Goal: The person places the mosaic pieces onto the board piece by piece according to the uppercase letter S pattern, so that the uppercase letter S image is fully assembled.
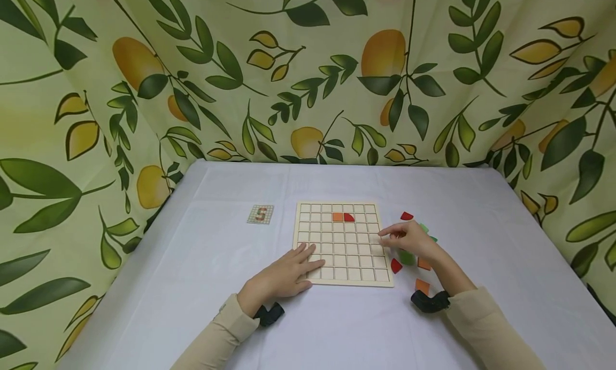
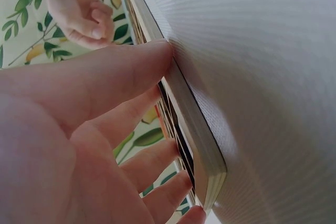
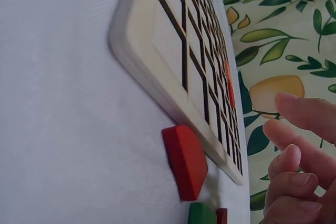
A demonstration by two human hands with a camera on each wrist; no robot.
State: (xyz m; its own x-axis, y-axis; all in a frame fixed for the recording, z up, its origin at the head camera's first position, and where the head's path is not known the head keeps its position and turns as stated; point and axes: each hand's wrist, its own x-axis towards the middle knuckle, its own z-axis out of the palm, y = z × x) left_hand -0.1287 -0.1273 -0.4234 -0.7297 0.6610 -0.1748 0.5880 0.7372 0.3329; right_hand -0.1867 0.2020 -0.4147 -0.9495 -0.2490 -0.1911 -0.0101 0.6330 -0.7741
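Observation:
A pale wooden grid board (image 1: 346, 249) lies in the middle of the white table. An orange square (image 1: 338, 217) and a red quarter-round piece (image 1: 348, 217) sit side by side in its second row from the back. My left hand (image 1: 286, 271) rests spread on the board's front left corner; in the left wrist view its thumb lies along the board's edge. Beside the board's right rim hovers my right hand (image 1: 409, 237), index finger and thumb apart, other fingers loosely bent, nothing between them. Below it, the right wrist view shows a red piece (image 3: 185, 162) near the board.
Several loose pieces lie right of the board, among them a red one (image 1: 406, 216), a green one (image 1: 406, 257) and an orange square (image 1: 422, 286). A small card (image 1: 260, 214) with an S pattern on a grid lies to the left. Leaf-printed cloth (image 1: 308, 92) hangs behind the table.

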